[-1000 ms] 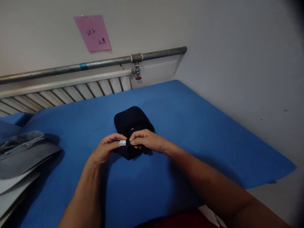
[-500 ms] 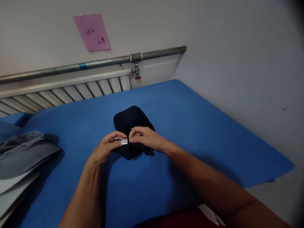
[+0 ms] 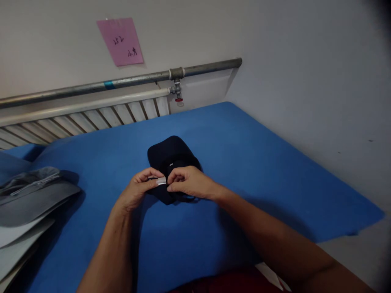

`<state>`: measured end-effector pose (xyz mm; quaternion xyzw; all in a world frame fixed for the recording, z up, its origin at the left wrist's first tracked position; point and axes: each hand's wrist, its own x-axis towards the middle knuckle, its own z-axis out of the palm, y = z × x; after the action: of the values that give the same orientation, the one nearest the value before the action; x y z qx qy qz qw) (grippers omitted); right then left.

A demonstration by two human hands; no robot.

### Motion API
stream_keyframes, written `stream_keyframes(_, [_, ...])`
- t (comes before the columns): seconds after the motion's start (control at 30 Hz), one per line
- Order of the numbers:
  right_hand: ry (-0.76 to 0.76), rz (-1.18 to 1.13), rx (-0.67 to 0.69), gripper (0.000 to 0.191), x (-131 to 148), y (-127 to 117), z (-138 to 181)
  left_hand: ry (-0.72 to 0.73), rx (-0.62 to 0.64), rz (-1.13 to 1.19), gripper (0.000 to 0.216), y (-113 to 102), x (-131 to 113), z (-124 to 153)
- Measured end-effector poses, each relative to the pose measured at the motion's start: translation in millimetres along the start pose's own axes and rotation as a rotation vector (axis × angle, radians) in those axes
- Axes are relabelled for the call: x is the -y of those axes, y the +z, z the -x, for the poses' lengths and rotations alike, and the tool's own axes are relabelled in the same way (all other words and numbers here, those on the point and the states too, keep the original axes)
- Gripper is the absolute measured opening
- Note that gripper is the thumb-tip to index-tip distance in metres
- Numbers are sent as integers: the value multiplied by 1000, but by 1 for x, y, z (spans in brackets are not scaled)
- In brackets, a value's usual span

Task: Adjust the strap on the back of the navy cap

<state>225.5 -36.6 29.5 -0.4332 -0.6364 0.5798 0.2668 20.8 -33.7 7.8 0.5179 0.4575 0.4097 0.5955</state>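
A dark navy cap [image 3: 169, 156] lies on the blue cloth [image 3: 232, 154] in the middle of the view, its back toward me. My left hand [image 3: 137, 191] pinches a small silver buckle [image 3: 161, 181] on the cap's rear strap. My right hand [image 3: 189, 183] grips the dark strap just right of that buckle, fingertips almost touching the left hand's. Both hands rest over the near edge of the cap and hide the strap's ends.
A pile of grey caps [image 3: 29, 195] sits at the left edge. A white radiator [image 3: 91, 116] and a metal pipe [image 3: 137, 77] with a valve run along the back wall, under a pink note [image 3: 120, 40]. A white wall [image 3: 305, 81] bounds the right.
The hands stay together at the strap; the right hand's fingers have shifted slightly down on it. The cap has barely moved.
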Motion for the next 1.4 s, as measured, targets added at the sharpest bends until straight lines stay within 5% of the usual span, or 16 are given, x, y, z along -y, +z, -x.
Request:
stream_keyframes(0.2, [-7,31,-10,6,1,0,1,-9,-16,-7,15,-1,0,0])
stream_keyframes(0.33, [1,176,50,23,2,-2,5,0,-33,-4,15,-1,-1,0])
stream_keyframes(0.43, [16,202,128,13,-1,-4,4,-8,-35,0,15,-1,-1,0])
stream_keyframes(0.77, [62,-175,77,9,11,-11,6,9,-51,100,15,-3,-1,2])
stream_keyframes(1.4, [48,-444,49,10,4,2,-1,7,-46,149,18,-4,2,1])
